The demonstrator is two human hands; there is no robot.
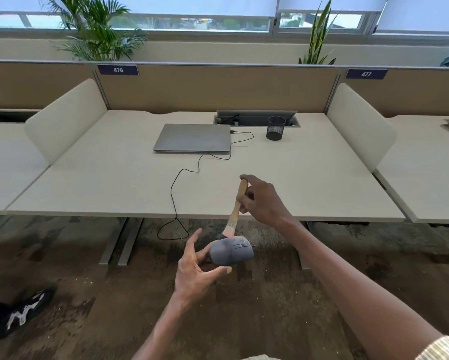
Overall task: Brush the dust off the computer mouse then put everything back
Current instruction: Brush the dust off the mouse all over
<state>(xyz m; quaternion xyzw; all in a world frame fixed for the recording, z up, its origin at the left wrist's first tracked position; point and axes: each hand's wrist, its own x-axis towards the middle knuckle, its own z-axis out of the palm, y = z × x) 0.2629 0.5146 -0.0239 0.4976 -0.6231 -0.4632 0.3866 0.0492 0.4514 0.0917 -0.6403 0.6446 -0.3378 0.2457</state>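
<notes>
A grey computer mouse (231, 252) is held in the air in front of the desk's near edge, over the floor. My left hand (196, 271) grips its rear end with thumb and fingers. My right hand (261, 200) holds a wooden-handled brush (237, 203) above it. The pale bristles point down and touch the top of the mouse. The mouse's black cable (175, 193) runs up over the desk edge to the closed laptop.
A closed silver laptop (193, 137) lies at the middle back of the white desk (101, 183). A black mesh pen cup (275, 128) stands to its right by the cable hatch. White dividers flank the desk. A black shoe (20, 313) rests on the carpet at lower left.
</notes>
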